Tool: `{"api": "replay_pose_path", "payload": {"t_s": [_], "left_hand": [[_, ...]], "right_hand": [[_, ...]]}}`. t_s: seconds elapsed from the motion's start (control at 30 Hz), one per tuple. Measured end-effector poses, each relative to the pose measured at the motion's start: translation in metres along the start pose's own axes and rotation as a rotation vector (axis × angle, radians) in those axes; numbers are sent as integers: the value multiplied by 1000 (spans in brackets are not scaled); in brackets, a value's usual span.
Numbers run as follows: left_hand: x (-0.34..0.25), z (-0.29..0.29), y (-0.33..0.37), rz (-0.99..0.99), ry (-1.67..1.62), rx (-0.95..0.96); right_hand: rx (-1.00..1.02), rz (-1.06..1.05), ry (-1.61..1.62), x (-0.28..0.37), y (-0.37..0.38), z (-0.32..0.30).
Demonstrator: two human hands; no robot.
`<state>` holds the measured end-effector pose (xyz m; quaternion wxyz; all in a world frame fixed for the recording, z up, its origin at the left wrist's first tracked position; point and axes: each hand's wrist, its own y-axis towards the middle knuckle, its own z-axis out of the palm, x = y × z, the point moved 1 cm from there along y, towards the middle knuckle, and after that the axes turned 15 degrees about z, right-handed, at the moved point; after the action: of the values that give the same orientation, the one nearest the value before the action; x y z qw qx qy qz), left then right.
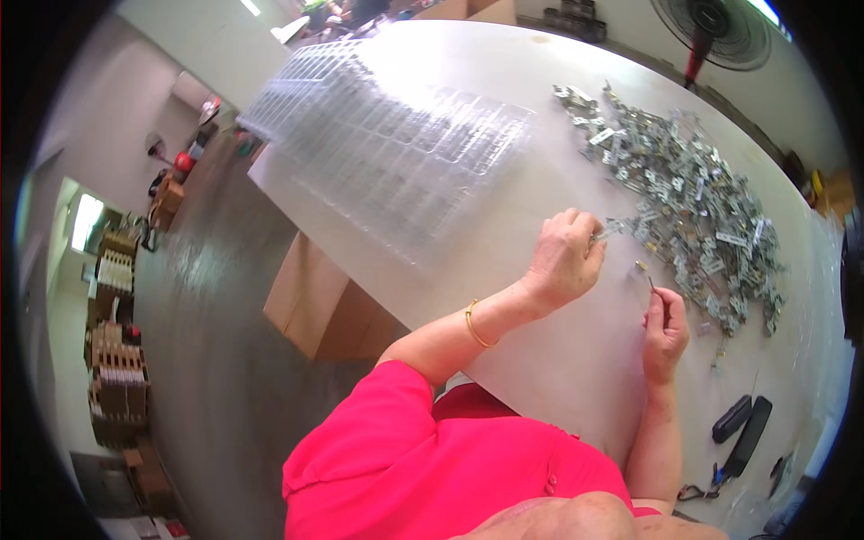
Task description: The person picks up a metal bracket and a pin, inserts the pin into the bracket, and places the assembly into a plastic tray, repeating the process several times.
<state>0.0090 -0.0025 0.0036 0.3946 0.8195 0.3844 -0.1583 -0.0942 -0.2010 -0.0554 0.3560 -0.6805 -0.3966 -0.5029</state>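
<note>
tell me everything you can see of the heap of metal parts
The heap is a loose tangle of small silvery parts, metal by their look, with some brassy bits and flat pale strips on top. It spreads over the right of the table, thinning at its edges. The left hand pinches a piece beside it; whether that touches the heap is unclear.

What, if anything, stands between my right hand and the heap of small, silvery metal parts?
Nothing visible does: only bare white tabletop separates your right hand from the silvery metal heap. Your left hand is off to the left, outside that gap.
</note>
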Motion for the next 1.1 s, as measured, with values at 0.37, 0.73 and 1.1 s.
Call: {"api": "replay_pose_path", "payload": {"t_s": [0.37, 0.73, 1.1], "left_hand": [[132, -244, 2, -3, 445, -411], [306, -362, -11, -461, 765, -229], [330, -364, -16, -592, 736, -76]], "right_hand": [[11, 50, 145, -1, -3, 9], [-32, 2, 28, -5, 0, 11], [-37, -11, -42, -1, -4, 12]]}}
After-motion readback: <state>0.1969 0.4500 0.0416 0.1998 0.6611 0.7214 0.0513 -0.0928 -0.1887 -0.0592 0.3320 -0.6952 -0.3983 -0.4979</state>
